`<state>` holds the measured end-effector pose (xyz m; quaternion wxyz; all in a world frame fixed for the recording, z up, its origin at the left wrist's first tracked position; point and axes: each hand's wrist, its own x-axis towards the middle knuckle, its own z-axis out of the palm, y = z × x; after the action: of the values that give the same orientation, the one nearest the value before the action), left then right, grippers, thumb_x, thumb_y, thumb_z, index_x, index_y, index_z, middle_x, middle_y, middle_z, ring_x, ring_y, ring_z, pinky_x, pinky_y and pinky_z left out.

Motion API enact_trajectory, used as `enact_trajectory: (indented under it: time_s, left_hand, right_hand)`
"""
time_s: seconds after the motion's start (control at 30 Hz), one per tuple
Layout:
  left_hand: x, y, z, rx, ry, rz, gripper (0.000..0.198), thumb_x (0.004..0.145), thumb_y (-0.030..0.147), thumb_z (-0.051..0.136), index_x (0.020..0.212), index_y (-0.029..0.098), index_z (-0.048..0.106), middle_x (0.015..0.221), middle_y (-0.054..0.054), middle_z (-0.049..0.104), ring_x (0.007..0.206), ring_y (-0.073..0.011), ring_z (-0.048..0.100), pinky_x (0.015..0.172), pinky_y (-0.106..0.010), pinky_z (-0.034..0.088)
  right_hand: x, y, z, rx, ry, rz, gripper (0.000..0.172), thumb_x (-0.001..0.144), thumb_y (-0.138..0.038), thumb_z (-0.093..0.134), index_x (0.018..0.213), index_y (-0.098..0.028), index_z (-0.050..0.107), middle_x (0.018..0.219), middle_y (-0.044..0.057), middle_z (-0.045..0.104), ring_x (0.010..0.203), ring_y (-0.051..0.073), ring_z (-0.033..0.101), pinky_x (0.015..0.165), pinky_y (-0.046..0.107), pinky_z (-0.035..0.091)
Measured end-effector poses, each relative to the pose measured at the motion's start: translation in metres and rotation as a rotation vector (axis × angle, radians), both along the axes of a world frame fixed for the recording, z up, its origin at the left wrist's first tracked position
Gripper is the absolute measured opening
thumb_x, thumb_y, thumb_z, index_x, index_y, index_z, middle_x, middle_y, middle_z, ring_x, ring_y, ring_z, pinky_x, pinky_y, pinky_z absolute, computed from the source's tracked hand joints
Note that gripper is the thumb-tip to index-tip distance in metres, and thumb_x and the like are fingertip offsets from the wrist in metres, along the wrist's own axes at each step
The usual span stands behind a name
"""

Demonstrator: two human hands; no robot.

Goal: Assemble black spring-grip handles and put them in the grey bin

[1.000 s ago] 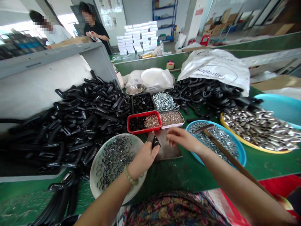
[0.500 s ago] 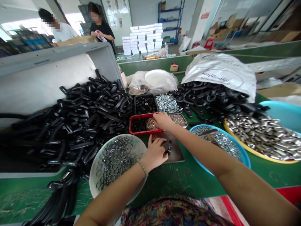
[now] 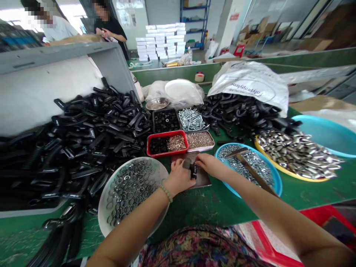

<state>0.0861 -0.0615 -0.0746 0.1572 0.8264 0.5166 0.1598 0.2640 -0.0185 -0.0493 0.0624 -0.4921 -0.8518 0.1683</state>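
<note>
My left hand (image 3: 179,178) is closed around a black plastic part (image 3: 194,171), holding it over a flat metal plate (image 3: 205,180). My right hand (image 3: 208,164) has its fingertips pinched together against the right side of that part; anything between them is too small to make out. Just beyond my hands, a red tray (image 3: 167,152) holds black pieces and small copper-coloured fasteners. Beside it lies a pale tray (image 3: 204,148) of similar tiny fasteners. Left of my left hand stands a white bowl (image 3: 102,207) of metal rings.
Black handle-like parts (image 3: 97,122) spill from a grey crate (image 3: 122,66) at left. To the right, a hammer (image 3: 254,172) lies across a blue basin (image 3: 279,185) of small metal pieces. A yellow basin (image 3: 300,177) holds metal sleeves. Two people stand across the room.
My right hand has come out of the red tray and back to the black part in my left hand. The left hand has turned the part more upright. The view has shifted slightly.
</note>
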Motion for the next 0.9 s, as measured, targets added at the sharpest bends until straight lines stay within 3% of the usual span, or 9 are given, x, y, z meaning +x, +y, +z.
enact_trajectory:
  time_s: [0.1,0.23,0.4,0.5,0.57,0.63,0.73,0.83,0.9]
  left_hand:
    - [0.001,-0.001,0.0,0.0,0.008,-0.001,0.059,0.066,0.031,0.062,0.12,0.015,0.043,0.107,-0.01,0.056,0.105,-0.0282,0.045,0.094,-0.043,0.033]
    - [0.001,-0.001,0.002,-0.01,0.025,0.006,0.054,0.067,0.03,0.061,0.117,0.017,0.044,0.109,-0.01,0.055,0.107,-0.0279,0.045,0.095,-0.043,0.031]
    - [0.003,-0.001,0.003,-0.004,0.039,0.022,0.055,0.068,0.03,0.06,0.119,0.016,0.045,0.108,-0.011,0.055,0.106,-0.0284,0.045,0.094,-0.042,0.032]
    - [0.002,0.0,0.003,0.014,0.049,0.003,0.045,0.069,0.031,0.059,0.111,0.016,0.052,0.106,-0.011,0.055,0.106,-0.0296,0.044,0.093,-0.043,0.032]
    - [0.002,0.0,0.001,0.027,0.047,-0.012,0.043,0.068,0.031,0.06,0.108,0.015,0.054,0.105,-0.012,0.055,0.106,-0.0301,0.044,0.093,-0.043,0.032]
    - [0.002,0.0,0.0,0.037,0.038,-0.011,0.046,0.067,0.031,0.061,0.11,0.015,0.053,0.106,-0.012,0.056,0.107,-0.0302,0.044,0.094,-0.044,0.031]
    - [0.002,0.0,-0.002,0.037,0.015,0.01,0.052,0.066,0.029,0.061,0.114,0.014,0.05,0.108,-0.012,0.056,0.109,-0.0297,0.044,0.096,-0.044,0.03]
    - [0.002,0.0,-0.003,0.023,-0.004,0.025,0.053,0.066,0.029,0.06,0.116,0.014,0.048,0.108,-0.012,0.056,0.109,-0.029,0.045,0.096,-0.043,0.031]
    - [0.003,0.0,-0.004,0.024,-0.014,0.023,0.054,0.066,0.029,0.06,0.117,0.014,0.047,0.11,-0.013,0.056,0.11,-0.029,0.046,0.096,-0.043,0.031]
  right_hand:
    - [-0.009,-0.006,0.003,0.088,-0.097,0.037,0.017,0.087,-0.01,0.046,0.082,-0.014,0.062,0.085,0.01,0.065,0.087,0.022,0.058,0.079,0.032,0.042]
    - [-0.022,-0.016,0.002,0.164,-0.186,0.092,0.019,0.085,-0.006,0.045,0.082,-0.013,0.062,0.084,0.013,0.063,0.088,0.026,0.055,0.077,0.036,0.042]
    - [-0.008,-0.019,0.0,0.206,-0.197,0.116,0.018,0.091,-0.019,0.045,0.099,-0.016,0.061,0.093,0.009,0.063,0.093,0.023,0.055,0.081,0.033,0.044]
    - [0.039,-0.024,0.0,0.298,-0.267,-0.154,0.033,0.091,-0.031,0.047,0.119,-0.014,0.051,0.108,0.014,0.06,0.103,0.027,0.053,0.083,0.038,0.045]
    - [0.078,-0.03,-0.001,0.288,-0.412,-0.457,0.035,0.09,-0.032,0.048,0.117,-0.01,0.051,0.107,0.019,0.059,0.102,0.033,0.054,0.078,0.043,0.046]
    - [0.11,-0.035,-0.004,0.183,-0.496,-0.615,0.031,0.09,-0.027,0.045,0.113,-0.008,0.052,0.105,0.022,0.059,0.1,0.036,0.056,0.076,0.046,0.046]
    - [0.123,-0.044,-0.006,0.092,-0.505,-0.662,0.031,0.092,-0.019,0.035,0.115,-0.007,0.051,0.103,0.021,0.06,0.094,0.033,0.061,0.074,0.043,0.047]
    - [0.096,-0.055,0.004,0.091,-0.315,-0.651,0.037,0.096,-0.027,0.027,0.124,-0.013,0.045,0.108,0.018,0.061,0.086,0.028,0.066,0.07,0.038,0.049]
    - [0.068,-0.063,0.017,0.03,-0.068,-0.532,0.037,0.097,-0.032,0.026,0.125,-0.018,0.045,0.109,0.014,0.064,0.086,0.024,0.067,0.071,0.034,0.049]
